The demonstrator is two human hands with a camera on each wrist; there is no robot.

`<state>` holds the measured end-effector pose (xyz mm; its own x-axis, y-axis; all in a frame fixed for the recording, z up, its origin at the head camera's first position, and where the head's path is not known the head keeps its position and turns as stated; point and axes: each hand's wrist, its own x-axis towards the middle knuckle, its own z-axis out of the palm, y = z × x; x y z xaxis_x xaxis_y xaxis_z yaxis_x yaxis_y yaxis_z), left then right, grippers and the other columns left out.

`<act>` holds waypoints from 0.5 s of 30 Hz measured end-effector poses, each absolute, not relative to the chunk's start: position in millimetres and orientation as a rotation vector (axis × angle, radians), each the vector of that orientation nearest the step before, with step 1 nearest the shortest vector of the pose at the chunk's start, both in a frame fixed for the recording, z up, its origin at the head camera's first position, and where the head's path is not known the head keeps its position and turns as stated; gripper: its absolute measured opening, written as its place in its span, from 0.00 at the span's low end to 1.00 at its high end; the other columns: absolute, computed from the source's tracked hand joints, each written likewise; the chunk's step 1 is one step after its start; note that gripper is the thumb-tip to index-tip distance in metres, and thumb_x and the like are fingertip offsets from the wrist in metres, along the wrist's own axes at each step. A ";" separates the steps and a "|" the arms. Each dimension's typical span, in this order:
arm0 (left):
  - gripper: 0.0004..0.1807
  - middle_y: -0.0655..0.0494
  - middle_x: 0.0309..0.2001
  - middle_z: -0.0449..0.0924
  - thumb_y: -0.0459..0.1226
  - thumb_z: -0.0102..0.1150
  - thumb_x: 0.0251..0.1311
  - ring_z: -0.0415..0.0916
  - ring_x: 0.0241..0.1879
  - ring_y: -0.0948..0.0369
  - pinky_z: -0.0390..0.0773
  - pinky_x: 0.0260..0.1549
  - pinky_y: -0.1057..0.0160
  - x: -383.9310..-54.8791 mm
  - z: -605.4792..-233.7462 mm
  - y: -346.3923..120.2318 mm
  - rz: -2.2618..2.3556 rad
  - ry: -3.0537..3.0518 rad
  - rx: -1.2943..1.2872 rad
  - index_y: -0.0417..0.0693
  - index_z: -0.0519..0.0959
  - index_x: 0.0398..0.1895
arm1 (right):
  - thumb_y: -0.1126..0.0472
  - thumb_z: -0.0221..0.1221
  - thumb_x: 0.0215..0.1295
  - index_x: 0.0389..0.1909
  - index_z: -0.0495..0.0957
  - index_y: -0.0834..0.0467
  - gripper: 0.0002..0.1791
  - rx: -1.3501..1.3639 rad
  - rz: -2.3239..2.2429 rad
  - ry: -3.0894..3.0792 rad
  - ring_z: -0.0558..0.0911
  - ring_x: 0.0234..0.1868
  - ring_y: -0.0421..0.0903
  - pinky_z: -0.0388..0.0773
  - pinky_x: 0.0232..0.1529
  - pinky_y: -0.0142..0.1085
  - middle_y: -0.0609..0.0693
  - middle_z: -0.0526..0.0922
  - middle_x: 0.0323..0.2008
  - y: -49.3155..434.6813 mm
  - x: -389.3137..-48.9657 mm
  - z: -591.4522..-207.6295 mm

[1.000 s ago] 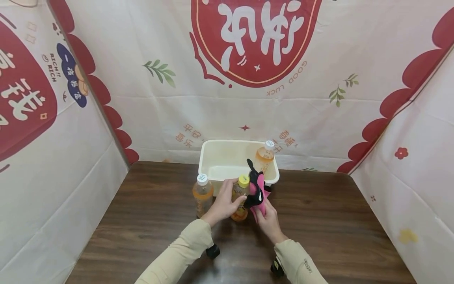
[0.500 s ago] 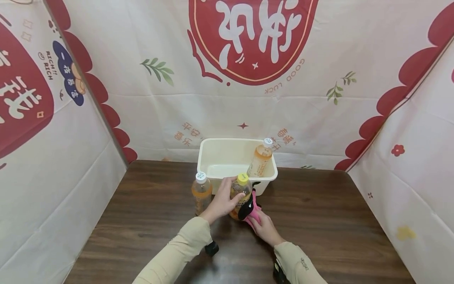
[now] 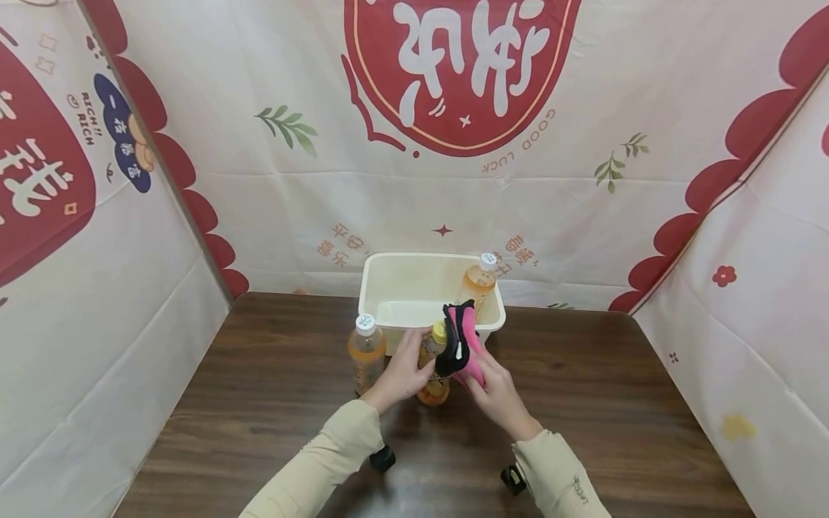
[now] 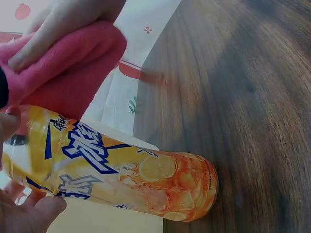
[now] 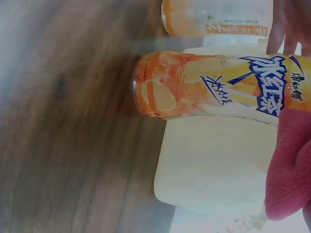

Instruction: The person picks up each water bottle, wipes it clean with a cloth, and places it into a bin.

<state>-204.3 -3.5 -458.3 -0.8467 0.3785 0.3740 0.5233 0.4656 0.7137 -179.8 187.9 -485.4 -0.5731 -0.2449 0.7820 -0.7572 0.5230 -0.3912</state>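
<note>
Near the centre of the head view, an iced-tea bottle (image 4: 141, 167) with a yellow cap (image 3: 440, 332) stood upright in front of a cream plastic bin (image 3: 398, 277). Whether its base touched the worktop (image 3: 596, 403) could not be told. The left hand (image 3: 401, 365) gripped the bottle's upper part from the left, thumb and fingers bent round it. The right hand (image 3: 497, 388), on the other side, had its fingers closed on a pink-and-black plush cloth (image 3: 458, 344), which covered part of the bottle's right side; in the left wrist view the pink plush lay against the upper part of the label (image 4: 97, 150). That label was yellow and orange, with blue-edged characters and pictures of lemon slices and ice.

Just beside the left hand, left of centre, a white-capped bottle (image 3: 367, 352) of orange drink stood upright on the worktop, its lower part partly hidden. Another bottle of orange drink (image 3: 478, 283), also capped in white, leaned slightly inside the right end of the bin, its lower part behind the cloth.

Both forearms came in from the bottom edge in beige sleeves (image 3: 320, 460), a black device (image 3: 383, 458) showing beneath each cuff. The worktop was dark wood grain. Behind it hung a pale fabric backdrop (image 3: 311, 223), a red emblem (image 3: 460, 129) with white characters at the top centre.
</note>
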 end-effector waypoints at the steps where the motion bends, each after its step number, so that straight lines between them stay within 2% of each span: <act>1: 0.28 0.42 0.56 0.62 0.31 0.55 0.54 0.62 0.57 0.50 0.63 0.57 0.53 -203.9 -458.7 -4.2 -1.333 -2.541 -0.786 0.35 0.61 0.59 | 0.69 0.60 0.54 0.44 0.77 0.68 0.15 0.808 0.987 -2.093 0.72 0.56 0.47 0.63 0.59 0.30 0.66 0.77 0.48 185.7 -180.8 -486.2; 4: 0.28 0.42 0.55 0.62 0.32 0.55 0.55 0.62 0.57 0.50 0.63 0.57 0.53 -202.6 -460.9 -5.6 -1.340 -2.532 -0.780 0.36 0.61 0.59 | 0.67 0.60 0.56 0.43 0.77 0.68 0.14 0.763 1.057 -2.094 0.71 0.57 0.42 0.65 0.56 0.27 0.67 0.75 0.49 180.1 -179.6 -498.1; 5: 0.27 0.42 0.55 0.63 0.33 0.56 0.56 0.62 0.57 0.51 0.63 0.57 0.53 -201.9 -461.2 -5.7 -1.341 -2.533 -0.777 0.37 0.61 0.59 | 0.72 0.61 0.51 0.43 0.77 0.69 0.16 0.749 1.094 -2.088 0.71 0.56 0.42 0.63 0.56 0.23 0.67 0.75 0.49 179.1 -178.3 -503.7; 8: 0.28 0.44 0.55 0.63 0.39 0.57 0.58 0.61 0.57 0.52 0.64 0.56 0.53 -202.3 -460.9 -5.3 -1.359 -2.550 -0.771 0.40 0.61 0.59 | 0.78 0.60 0.46 0.44 0.76 0.69 0.19 0.712 1.160 -2.083 0.69 0.57 0.36 0.63 0.56 0.23 0.66 0.75 0.49 177.9 -175.5 -520.7; 12: 0.29 0.45 0.56 0.62 0.42 0.57 0.58 0.61 0.57 0.53 0.64 0.56 0.53 -204.7 -460.3 -3.5 -1.376 -2.573 -0.766 0.41 0.60 0.60 | 0.79 0.61 0.43 0.42 0.78 0.68 0.20 0.695 1.112 -2.148 0.72 0.55 0.40 0.63 0.55 0.22 0.66 0.76 0.49 182.0 -173.9 -550.7; 15: 0.30 0.45 0.56 0.62 0.42 0.56 0.59 0.60 0.57 0.53 0.64 0.56 0.53 -206.5 -460.5 -3.4 -1.377 -2.598 -0.759 0.41 0.59 0.61 | 0.76 0.63 0.43 0.37 0.79 0.63 0.16 0.693 1.012 -2.265 0.78 0.46 0.43 0.70 0.48 0.23 0.60 0.80 0.43 185.8 -174.0 -572.5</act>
